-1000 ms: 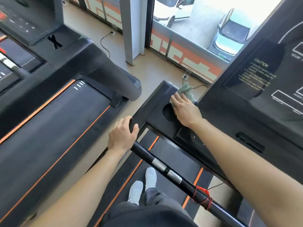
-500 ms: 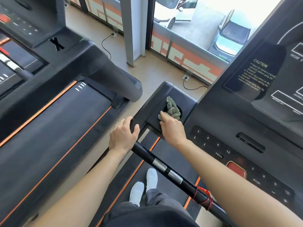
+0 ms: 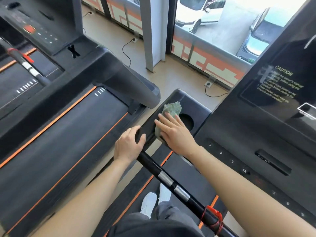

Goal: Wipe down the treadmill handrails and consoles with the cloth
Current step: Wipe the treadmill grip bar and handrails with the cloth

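A crumpled grey-green cloth (image 3: 171, 109) lies on the left wing of the black treadmill console (image 3: 193, 103), beside a round cup hole (image 3: 187, 120). My right hand (image 3: 174, 133) presses flat on the near part of the cloth, fingers spread over it. My left hand (image 3: 129, 144) grips the console's near left corner where the black handrail (image 3: 164, 175) joins it. The handrail runs down to the right with two silver sensor bands and a red cord. Number keys (image 3: 227, 157) sit on the console to the right of my right arm.
A second treadmill (image 3: 65, 127) with orange-lined belt stands close on the left. A grey pillar (image 3: 151, 31), floor sockets with black cables and a window with parked cars lie ahead. My white shoes (image 3: 153, 200) stand on the belt below.
My right hand has slid the cloth from the far edge of the console wing, over the cup hole, toward the near left corner. My left hand has kept its grip.
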### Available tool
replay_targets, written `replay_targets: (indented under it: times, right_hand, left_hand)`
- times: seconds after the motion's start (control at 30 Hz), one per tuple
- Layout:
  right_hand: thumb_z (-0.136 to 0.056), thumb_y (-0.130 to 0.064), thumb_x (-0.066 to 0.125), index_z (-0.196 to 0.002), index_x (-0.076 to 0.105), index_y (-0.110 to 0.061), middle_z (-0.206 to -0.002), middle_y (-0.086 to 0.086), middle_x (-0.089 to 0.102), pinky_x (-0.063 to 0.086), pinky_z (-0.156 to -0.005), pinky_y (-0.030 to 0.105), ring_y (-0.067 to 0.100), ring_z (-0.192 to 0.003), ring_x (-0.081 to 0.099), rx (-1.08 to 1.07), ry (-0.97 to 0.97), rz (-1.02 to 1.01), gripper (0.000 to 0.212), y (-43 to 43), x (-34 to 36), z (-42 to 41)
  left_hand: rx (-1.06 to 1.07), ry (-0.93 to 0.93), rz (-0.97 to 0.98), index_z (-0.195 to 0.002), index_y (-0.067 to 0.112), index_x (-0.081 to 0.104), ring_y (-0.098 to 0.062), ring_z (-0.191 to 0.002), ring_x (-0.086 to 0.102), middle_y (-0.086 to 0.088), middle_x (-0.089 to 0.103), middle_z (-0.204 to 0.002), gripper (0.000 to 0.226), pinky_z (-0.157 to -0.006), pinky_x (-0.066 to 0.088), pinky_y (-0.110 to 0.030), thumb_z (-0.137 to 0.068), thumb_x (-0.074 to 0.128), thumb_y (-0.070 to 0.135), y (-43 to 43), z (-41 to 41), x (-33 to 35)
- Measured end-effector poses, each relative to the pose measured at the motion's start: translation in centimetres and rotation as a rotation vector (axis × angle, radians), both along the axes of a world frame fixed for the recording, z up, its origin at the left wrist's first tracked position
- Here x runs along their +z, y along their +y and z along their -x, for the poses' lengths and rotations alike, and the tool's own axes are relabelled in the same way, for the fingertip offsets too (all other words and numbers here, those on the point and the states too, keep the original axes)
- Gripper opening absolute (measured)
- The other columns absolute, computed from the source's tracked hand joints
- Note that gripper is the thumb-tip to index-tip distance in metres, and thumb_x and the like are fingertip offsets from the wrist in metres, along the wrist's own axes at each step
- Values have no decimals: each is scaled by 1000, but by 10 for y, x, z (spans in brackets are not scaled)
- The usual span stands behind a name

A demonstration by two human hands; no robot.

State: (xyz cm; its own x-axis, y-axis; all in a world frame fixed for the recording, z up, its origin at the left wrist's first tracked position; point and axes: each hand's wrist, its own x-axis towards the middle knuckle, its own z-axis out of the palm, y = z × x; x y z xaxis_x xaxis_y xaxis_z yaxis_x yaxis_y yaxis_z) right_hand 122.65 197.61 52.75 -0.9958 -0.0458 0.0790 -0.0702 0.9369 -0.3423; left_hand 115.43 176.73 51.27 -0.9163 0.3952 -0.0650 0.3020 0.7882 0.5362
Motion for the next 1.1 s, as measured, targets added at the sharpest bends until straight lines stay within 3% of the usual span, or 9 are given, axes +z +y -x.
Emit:
replay_targets:
  times: [0.07, 0.17, 0.27, 0.47, 0.63, 0.77, 0.93, 1.0, 1.1]
  right_hand:
    - [-105, -38, 43, -156, 32, -25, -165, 3, 25, 8, -125, 52, 36, -154, 11, -106, -96, -122, 54, 14, -2, 10]
    - [-107, -46, 28, -160, 10, -33, -169, 2, 6, 3, -125, 51, 37, -155, -1, -159, -190, -158, 58, 32, -5, 25]
    - [-108, -42, 29, -161, 8, -31, -169, 4, 2, 5, -126, 49, 36, -155, 0, -167, -186, -126, 58, 34, -3, 40]
    - [-102, -24, 52, -156, 34, -21, -164, 6, 29, 19, -124, 48, 34, -153, 18, 126, -67, -97, 57, -3, -9, 36]
    - [-98, -19, 58, -160, 21, -12, -161, 7, 34, 9, -127, 35, 23, -153, 19, 189, -86, 29, 72, -50, -10, 23]
    - [-89, -14, 60, -160, 16, -12, -160, 6, 34, 12, -122, 23, 22, -148, 30, 152, -121, 124, 84, -89, -12, 11]
    - [-80, -9, 66, -152, 32, -4, -136, 9, 53, 36, -113, 35, 30, -127, 46, 272, -72, 204, 80, -149, -9, -8]
    - [-77, -5, 68, -146, 39, -4, -129, 9, 57, 38, -111, 39, 29, -123, 49, 329, -54, 235, 75, -177, -8, -18]
    - [-79, -3, 68, -141, 43, -9, -129, 6, 59, 36, -113, 34, 20, -123, 47, 395, -53, 263, 67, -226, -9, -37]
  left_hand:
    - [8, -10, -3, -134, 26, 60, -20, -118, 61, 6, 66, -129, 40, -95, 51, -40, -97, 57, 42, -1, 0, 0]
    - [17, -19, -9, -135, 26, 60, -19, -120, 60, 6, 66, -130, 41, -100, 50, -41, -98, 57, 42, -1, -1, 1]
    - [36, -22, -37, -134, 25, 63, -17, -121, 61, 6, 67, -130, 41, -103, 49, -40, -97, 60, 40, -1, -2, 3]
    - [115, 80, -238, -116, 17, 73, -13, -103, 66, 6, 73, -112, 29, -95, 55, -40, -88, 67, 23, -11, -8, 4]
    - [122, 196, -307, -113, 16, 72, -12, -103, 62, 6, 71, -112, 26, -97, 42, -16, -87, 68, 19, -24, -29, 13]
    - [35, 202, -165, -113, 25, 72, -15, -104, 63, 10, 69, -114, 29, -88, 47, -34, -84, 77, 29, -53, -48, -3]
    - [50, 353, -35, -92, 24, 72, -19, -84, 60, 10, 67, -92, 11, -71, 39, -35, -84, 75, 31, -116, -63, -12]
    - [81, 398, -34, -89, 23, 72, -20, -82, 59, 11, 67, -90, 12, -70, 39, -35, -87, 68, 34, -152, -78, -14]
    - [155, 419, -33, -90, 23, 74, -19, -83, 58, 12, 69, -91, 18, -69, 40, -36, -91, 62, 36, -210, -109, -16]
